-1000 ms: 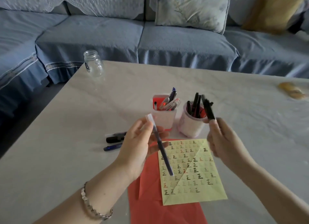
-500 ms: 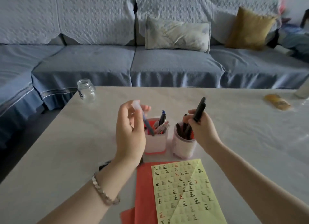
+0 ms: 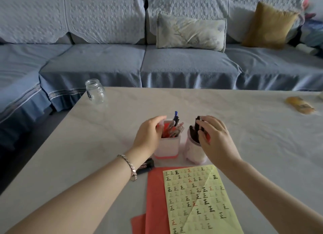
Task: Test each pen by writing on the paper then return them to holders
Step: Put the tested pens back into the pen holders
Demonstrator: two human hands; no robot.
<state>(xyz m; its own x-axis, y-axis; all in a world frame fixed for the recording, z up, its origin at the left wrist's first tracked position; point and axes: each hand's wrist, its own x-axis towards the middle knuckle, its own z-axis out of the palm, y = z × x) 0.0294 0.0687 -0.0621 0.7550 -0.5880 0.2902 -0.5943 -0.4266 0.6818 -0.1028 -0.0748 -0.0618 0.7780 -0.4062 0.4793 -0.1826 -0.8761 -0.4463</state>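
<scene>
Left hand (image 3: 148, 134) at square holder (image 3: 168, 149), grip unclear; right hand (image 3: 215, 143) pinches black pen (image 3: 198, 122).

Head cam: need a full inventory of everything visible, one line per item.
square holder: 1, pale, red base, table centre
round holder: 1, pink, right of it
mixed pens: several, in square holder
black pens: several, in round holder
yellow paper: 1, covered in characters, near edge
red paper: 2 sheets, under the yellow
marker: 1, black, on table by left wrist
glass jar: 1, clear, far-left corner
packet: 1, orange-yellow, far right
table: 1, pale grey
sofa: 1, blue, behind table
cushions: 2, pale and mustard, on sofa
bracelet: 1, silver, left wrist
left hand: at square holder, grip unclear
right hand: pinching a black pen in round holder
</scene>
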